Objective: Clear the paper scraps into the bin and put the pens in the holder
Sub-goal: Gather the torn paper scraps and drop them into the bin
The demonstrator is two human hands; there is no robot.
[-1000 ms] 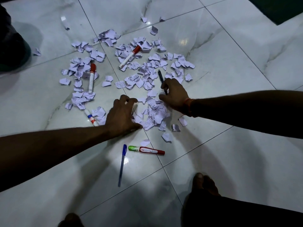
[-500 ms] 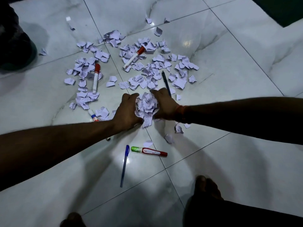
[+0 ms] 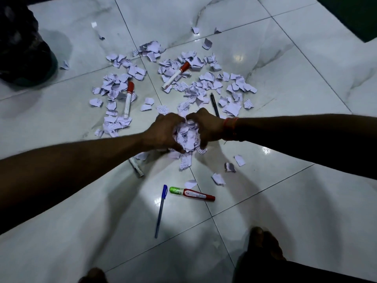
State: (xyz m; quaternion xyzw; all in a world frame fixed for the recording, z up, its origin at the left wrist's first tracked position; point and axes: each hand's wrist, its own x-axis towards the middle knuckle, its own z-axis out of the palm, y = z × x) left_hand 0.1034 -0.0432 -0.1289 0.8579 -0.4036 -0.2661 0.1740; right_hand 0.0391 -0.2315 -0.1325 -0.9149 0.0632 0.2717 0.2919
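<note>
My left hand (image 3: 163,130) and my right hand (image 3: 207,128) cup a heap of white paper scraps (image 3: 186,137) between them, fingers curled round it just above the floor. Many more torn scraps (image 3: 204,86) lie scattered beyond my hands. Two red-capped white markers (image 3: 128,100) (image 3: 176,75) lie among them, and a black pen (image 3: 214,105) lies just past my right hand. A white marker (image 3: 136,166) pokes out under my left forearm. Nearer me lie a blue pen (image 3: 160,211) and a red marker with a green cap (image 3: 191,194).
The floor is glossy white marble tile (image 3: 285,201). A dark bag-like bin (image 3: 22,48) sits at the far left. My bare feet (image 3: 263,242) show at the bottom edge. A few stray scraps (image 3: 239,160) lie right of my hands.
My hands swept together from apart, gathered loose scraps into a heap between them, and now close round it more tightly. The view shifted slightly.
</note>
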